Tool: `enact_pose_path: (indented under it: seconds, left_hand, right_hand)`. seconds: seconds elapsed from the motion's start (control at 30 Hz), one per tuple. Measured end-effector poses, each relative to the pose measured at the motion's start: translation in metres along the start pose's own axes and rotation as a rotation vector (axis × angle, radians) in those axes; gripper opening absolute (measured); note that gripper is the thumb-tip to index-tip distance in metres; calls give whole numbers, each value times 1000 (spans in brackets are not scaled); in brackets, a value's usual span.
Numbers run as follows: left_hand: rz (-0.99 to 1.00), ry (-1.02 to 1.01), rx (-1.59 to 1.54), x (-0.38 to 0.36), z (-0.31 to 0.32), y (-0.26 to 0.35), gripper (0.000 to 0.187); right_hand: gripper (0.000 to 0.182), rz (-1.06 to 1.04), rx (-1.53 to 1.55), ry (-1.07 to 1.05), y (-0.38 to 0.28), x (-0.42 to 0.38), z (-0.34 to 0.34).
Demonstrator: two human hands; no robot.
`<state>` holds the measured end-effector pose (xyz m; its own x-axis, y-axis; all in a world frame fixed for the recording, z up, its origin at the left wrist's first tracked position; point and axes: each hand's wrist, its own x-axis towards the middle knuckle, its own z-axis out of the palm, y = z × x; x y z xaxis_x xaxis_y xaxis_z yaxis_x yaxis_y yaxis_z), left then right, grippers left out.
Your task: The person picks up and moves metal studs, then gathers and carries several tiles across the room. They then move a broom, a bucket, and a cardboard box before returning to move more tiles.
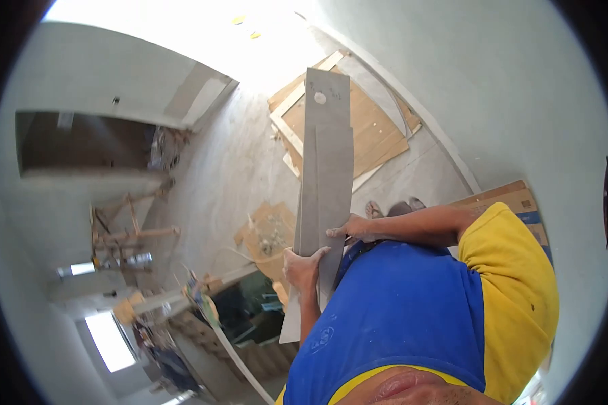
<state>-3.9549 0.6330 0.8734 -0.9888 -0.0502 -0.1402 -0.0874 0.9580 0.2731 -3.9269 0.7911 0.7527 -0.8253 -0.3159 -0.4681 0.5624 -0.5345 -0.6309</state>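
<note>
I hold long grey tile strips (pixel 327 162) out in front of my body; they reach from my waist far over the floor. The far strip has a small round hole (pixel 320 98) near its end. My left hand (pixel 302 264) grips the strips' left edge from below. Just above it, my right hand (pixel 352 228) clasps their right edge, with its bare forearm running back to a yellow sleeve. My blue and yellow shirt (pixel 412 317) fills the lower right. Past the right hand, my feet (pixel 392 208) show on the floor.
Plywood boards and a wooden frame (pixel 378 128) lie on the grey floor beyond the strips. Torn cardboard (pixel 269 233) lies to the left and a cardboard box (pixel 520 201) to the right. A wooden trestle (pixel 130 233) stands by a dark doorway (pixel 81 142). Rubble is piled lower left.
</note>
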Motion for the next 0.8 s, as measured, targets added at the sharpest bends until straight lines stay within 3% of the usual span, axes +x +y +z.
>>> enact_pose_path:
  seconds: [0.1,0.17,0.3,0.4,0.47,0.5,0.6,0.67,0.73,0.8]
  left_hand:
    - [153,-115,151,87,3,36,79]
    - [203,-225,321,145,14,68,81]
    - [338,-390,514,260,67,127,84]
    - [386,-571,669,339,110,152,87]
    - [636,-609,643,404,163,176,80]
    - [630,-700,664,420,171,210,81]
    - [644,-826,814,458,209,291,83]
    - [704,-900,856,487,245,333,81]
    - [932,-887,848,517,304,359,78]
    - [966,-922,988,540,366,395,86]
  right_hand:
    - [65,20,229,82,-28,57,-21]
    - [65,202,341,91,-45,99,-46]
    - [63,182,582,161,-70,174,-101]
    - [63,251,1006,122,-81,224,-120]
    - [63,260,835,506,-127,233,-155]
    - [63,259,864,527,-138,246,-183]
    - [67,228,1068,526,-148,280,-215]
    - [67,58,1190,523,-153,303,-250]
    - [64,-32,1282,590,-149,336,-294]
    - [59,-183,1378,660,-137,379,-333]
